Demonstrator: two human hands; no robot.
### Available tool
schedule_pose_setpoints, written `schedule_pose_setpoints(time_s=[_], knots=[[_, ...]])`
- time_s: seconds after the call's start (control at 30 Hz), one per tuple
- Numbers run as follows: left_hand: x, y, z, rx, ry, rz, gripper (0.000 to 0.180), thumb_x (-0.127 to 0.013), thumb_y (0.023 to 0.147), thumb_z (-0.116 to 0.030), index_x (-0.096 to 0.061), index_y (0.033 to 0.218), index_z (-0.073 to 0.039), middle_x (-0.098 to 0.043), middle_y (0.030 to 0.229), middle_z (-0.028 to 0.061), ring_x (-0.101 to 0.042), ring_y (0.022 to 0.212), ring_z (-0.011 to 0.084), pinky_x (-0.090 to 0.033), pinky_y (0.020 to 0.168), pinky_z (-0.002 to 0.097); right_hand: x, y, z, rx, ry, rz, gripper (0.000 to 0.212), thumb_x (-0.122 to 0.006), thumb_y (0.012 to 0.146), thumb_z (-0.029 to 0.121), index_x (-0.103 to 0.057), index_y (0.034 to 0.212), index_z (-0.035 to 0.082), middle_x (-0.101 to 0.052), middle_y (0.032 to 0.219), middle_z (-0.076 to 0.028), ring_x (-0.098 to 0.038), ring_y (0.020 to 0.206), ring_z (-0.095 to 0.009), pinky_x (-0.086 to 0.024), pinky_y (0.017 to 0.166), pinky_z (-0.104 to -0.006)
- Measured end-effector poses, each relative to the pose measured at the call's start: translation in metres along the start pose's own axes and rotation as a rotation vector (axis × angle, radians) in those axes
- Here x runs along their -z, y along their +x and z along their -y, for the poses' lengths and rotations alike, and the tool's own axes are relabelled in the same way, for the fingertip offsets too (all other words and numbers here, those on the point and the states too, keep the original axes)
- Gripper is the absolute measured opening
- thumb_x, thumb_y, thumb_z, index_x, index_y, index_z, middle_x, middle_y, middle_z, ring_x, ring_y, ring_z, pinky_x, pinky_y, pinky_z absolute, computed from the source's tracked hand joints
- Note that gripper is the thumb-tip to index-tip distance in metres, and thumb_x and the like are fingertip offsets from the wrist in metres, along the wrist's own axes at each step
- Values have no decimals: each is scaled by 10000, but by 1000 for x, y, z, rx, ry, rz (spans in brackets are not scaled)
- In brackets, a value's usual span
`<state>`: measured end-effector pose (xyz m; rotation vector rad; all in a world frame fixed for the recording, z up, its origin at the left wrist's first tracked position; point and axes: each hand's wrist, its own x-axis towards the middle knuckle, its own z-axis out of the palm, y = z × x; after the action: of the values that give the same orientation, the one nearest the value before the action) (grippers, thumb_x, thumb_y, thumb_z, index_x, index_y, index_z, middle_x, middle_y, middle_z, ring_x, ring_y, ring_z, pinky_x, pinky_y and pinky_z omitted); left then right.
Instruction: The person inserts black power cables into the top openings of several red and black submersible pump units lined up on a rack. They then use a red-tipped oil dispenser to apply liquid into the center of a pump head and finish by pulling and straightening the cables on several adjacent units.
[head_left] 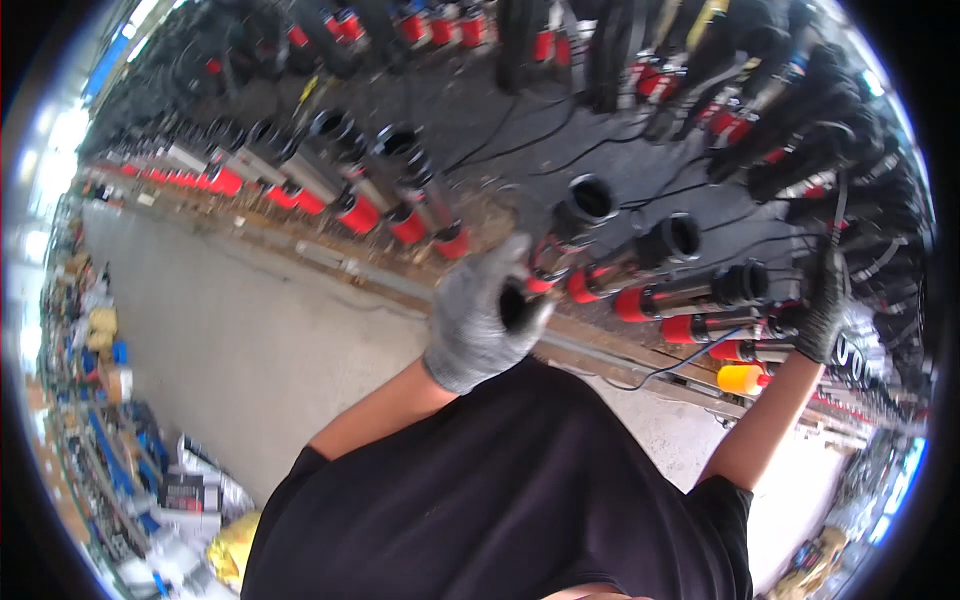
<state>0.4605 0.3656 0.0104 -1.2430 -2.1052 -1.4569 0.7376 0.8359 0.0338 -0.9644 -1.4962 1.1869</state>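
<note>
My left hand (482,318), in a grey knit glove, is at the front edge of the bench with its fingers curled round. A dark round shape shows inside the curl; blur hides whether it is a tube end or only shadow. Just beyond the fingertips stands a metal cylinder with a black open-mouthed top (587,200) and a red base. Far to the right, my right hand (826,305), in a darker-looking glove, reaches among black cylinders and cables. A thin cable (841,205) rises by its fingers; its grip is too smeared to make out.
Similar red-based cylinders (362,210) stand in a row along the bench edge to the left, more (690,298) to the right. Black cables (590,152) trail over the dark surface. A yellow bottle-like thing (741,379) is below my right hand. Cluttered shelves (105,400) line the far left.
</note>
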Motion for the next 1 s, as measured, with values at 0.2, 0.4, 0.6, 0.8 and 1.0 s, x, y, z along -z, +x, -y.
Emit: schedule_pose_setpoints(time_s=[0.2,0.4,0.6,0.8,1.0], knots=[[5,21,25,144,-78,-41,642,-775,909,-169,-507,1475,-26,-645,899,51,-615,834,163,-530,843,329,-71,-55,68,31,33,229,332,-710,985,313,-695,1237,97,-599,796,66,-469,615,-40,-334,550,-210],[-11,91,44,-57,318,98,437,-704,934,-137,-607,1358,-90,-684,934,113,-659,876,310,-543,799,429,-56,-51,67,20,-52,295,302,-700,995,310,-759,1093,31,-513,632,56,-430,547,-43,-312,516,-241],[-29,128,70,79,150,175,322,-662,933,-116,-667,1253,-80,-714,919,140,-699,824,309,-560,786,423,-52,-40,69,-15,155,292,291,-667,1010,260,-717,1164,19,-704,848,-32,-460,485,-41,-321,426,-206],[-38,133,75,65,13,222,308,-657,896,-53,-692,1201,-69,-709,862,141,-693,759,281,-560,746,380,-81,-50,136,123,-74,445,316,-672,1005,254,-719,1188,0,-693,893,-8,-536,643,-33,-413,554,-201],[-37,122,82,21,39,100,276,-664,877,-69,-718,1147,-54,-734,962,148,-714,849,295,-567,794,383,-148,11,107,595,-441,480,347,-693,975,137,-654,1308,47,-690,1059,-63,-656,950,-188,-539,900,-316]])
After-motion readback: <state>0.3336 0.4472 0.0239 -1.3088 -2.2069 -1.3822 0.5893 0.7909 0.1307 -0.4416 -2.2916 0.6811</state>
